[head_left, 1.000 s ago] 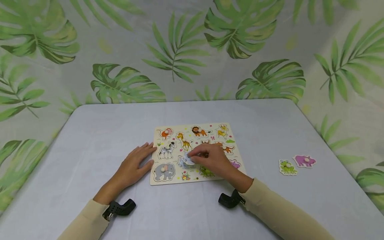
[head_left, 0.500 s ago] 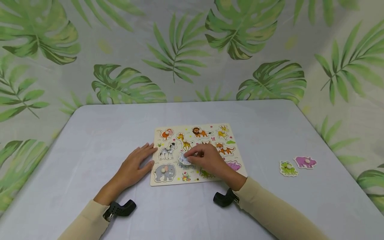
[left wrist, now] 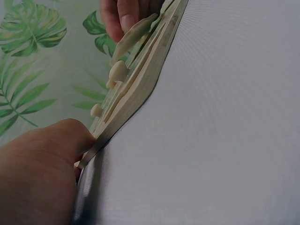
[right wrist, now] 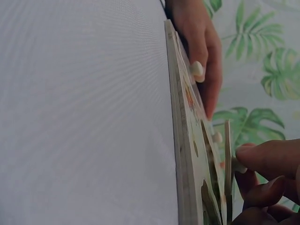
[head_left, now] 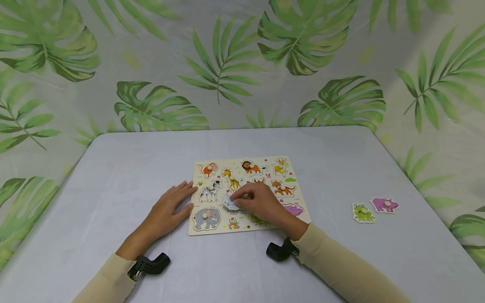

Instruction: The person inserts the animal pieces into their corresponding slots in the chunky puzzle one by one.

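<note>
My right hand (head_left: 259, 204) pinches a pale blue-grey animal puzzle piece (head_left: 229, 203) by its knob, between thumb and fingers. In the right wrist view that piece (right wrist: 228, 159) stands edge-on, slightly raised off the wooden puzzle board (right wrist: 176, 117). The board (head_left: 244, 229) lies flat on the table, and the held piece is over its lower middle. Against the board's left edge rests my left hand (head_left: 170, 210), fingers extended. Knobbed pieces sit in the board, among them an elephant (head_left: 212, 219), a zebra (head_left: 210, 191) and a lion (head_left: 250, 167). My right hand covers part of the board.
A green frog piece (head_left: 363, 213) and a purple hippo piece (head_left: 385, 204) lie on the white tabletop (head_left: 329, 168) right of the board. Behind the table hangs a leaf-print cloth (head_left: 235, 63). A black wrist camera (head_left: 282, 250) is strapped at my right wrist.
My right hand has moved a little to the left with the blue-grey piece, which has turned somewhat. The left hand and the two loose pieces have stayed put.
</note>
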Available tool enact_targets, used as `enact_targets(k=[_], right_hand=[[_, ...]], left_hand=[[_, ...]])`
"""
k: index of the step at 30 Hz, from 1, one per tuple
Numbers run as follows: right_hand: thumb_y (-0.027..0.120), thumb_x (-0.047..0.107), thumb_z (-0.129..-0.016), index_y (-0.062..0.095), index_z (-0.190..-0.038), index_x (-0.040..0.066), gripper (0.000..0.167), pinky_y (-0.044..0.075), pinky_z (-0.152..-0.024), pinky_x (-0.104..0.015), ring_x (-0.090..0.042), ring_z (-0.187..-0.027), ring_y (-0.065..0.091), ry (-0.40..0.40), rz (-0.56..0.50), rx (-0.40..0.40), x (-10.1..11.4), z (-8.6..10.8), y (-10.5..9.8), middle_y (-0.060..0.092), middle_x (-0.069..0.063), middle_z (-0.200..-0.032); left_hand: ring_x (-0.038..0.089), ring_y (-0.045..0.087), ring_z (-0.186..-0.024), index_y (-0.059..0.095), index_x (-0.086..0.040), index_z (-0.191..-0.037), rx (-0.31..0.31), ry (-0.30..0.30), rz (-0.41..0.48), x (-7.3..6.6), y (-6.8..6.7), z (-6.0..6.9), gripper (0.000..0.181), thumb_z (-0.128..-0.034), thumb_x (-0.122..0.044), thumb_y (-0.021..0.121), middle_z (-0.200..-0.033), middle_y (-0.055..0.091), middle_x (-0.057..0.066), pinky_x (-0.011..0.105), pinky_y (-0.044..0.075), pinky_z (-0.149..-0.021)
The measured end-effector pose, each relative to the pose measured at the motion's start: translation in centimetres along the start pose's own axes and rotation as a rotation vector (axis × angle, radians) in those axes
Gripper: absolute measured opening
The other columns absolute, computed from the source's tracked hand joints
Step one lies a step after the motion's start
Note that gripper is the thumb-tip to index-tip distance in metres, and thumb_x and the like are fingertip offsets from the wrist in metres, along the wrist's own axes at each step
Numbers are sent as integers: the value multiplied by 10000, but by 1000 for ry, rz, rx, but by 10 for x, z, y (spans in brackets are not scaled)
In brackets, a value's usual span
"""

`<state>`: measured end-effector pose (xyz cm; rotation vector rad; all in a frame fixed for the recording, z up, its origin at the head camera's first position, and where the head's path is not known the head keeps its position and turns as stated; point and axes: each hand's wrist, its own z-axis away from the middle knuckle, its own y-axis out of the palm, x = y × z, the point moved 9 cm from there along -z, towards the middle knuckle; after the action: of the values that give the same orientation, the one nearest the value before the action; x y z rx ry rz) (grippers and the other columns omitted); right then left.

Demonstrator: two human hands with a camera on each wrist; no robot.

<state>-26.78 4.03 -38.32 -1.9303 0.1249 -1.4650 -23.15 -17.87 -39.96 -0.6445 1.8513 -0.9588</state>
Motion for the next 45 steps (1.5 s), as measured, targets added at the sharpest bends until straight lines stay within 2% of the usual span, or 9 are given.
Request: enact_targets(k=[7,14,23,32,45], right_hand=[[757,105,-830,780,-905,194,119,395,-463,-215,-112,-532,473,-18,13,2,5,1,2,671,70,-868],[758,95,-824,779,-893,183,114,405,-469,-218,-113,-548,487,3,29,11,6,2,4,668,66,-874],[768,95,-814,775,-877,181,106,418,-549,-231,-111,-665,501,26,71,10,6,4,6,694,59,-931],[766,96,-815,769,-880,191,115,433,-592,-234,-105,-711,513,31,86,23,4,4,9,683,73,-920],[765,90,-814,770,-872,180,107,432,-565,-232,-110,-670,506,14,84,10,4,4,10,680,77,-892]], left_hand=[[307,294,-1418,490,-97,-1416,-5,-1,17,-2,-1,0,486,-963,-246,583,-1506,402,88,490,187,-1174],[307,290,-1419,490,-96,-1416,-1,-2,17,-2,-2,0,483,-962,-235,581,-1509,395,90,483,181,-1178],[303,284,-1423,485,-103,-1421,11,-10,18,-1,-1,0,486,-965,-246,577,-1512,391,84,477,175,-1182],[299,282,-1425,485,-98,-1419,13,-9,16,0,0,0,488,-964,-247,581,-1512,391,89,478,170,-1184],[289,279,-1426,485,-107,-1421,19,-15,9,0,1,1,489,-966,-260,577,-1514,389,83,469,171,-1185]])
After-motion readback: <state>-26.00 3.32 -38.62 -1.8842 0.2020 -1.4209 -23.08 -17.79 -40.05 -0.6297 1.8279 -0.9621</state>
